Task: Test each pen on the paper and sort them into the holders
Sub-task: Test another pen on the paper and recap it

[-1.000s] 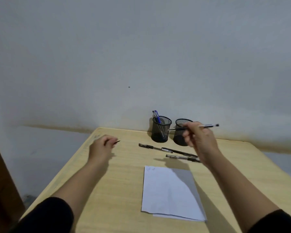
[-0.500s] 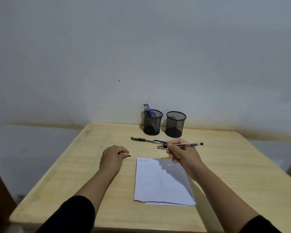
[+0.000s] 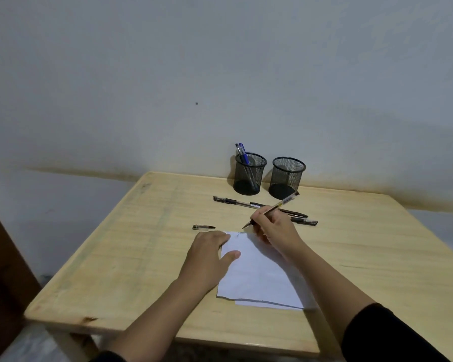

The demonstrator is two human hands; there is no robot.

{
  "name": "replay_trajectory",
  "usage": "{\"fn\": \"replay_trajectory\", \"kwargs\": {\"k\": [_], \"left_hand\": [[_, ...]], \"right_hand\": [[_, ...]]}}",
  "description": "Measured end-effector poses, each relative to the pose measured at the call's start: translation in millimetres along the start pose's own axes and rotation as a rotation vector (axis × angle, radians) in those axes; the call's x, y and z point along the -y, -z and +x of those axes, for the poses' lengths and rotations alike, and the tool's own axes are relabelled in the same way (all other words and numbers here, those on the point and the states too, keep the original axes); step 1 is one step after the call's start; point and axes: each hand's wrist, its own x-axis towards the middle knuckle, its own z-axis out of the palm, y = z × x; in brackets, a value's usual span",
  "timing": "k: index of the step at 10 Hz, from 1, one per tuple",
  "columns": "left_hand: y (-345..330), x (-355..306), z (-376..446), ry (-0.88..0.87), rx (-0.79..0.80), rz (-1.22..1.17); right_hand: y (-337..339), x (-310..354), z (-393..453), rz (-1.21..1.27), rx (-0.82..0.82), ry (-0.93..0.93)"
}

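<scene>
Centre frame: our right hand (image 3: 275,229) pinches the light, stiff pen (image 3: 271,210) low on its barrel (near the tip); left hand (image 3: 209,253) spread flat, steadying the flimsy paper (image 3: 256,278).

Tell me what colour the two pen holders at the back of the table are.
Black wire mesh, both holders, seen in the head view.

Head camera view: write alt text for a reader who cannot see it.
A person's right hand holds a pen tip-down at the top edge of a white paper while the left hand rests flat on the sheet. Loose pens and a pen cap lie before two mesh holders on a wooden table.
</scene>
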Motion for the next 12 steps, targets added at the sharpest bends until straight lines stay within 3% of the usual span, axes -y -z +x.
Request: {"fn": "replay_trajectory", "kwargs": {"k": [3,12], "left_hand": [[-2.1,2.9,2.3,-0.015,0.016,0.025],[0.9,0.1,1.7,-0.011,0.035,0.045]], "right_hand": [[-9.4,-18.6,4.3,-0.216,0.008,0.058],[-11.4,-22.1,4.5,-0.205,-0.074,0.085]]}}
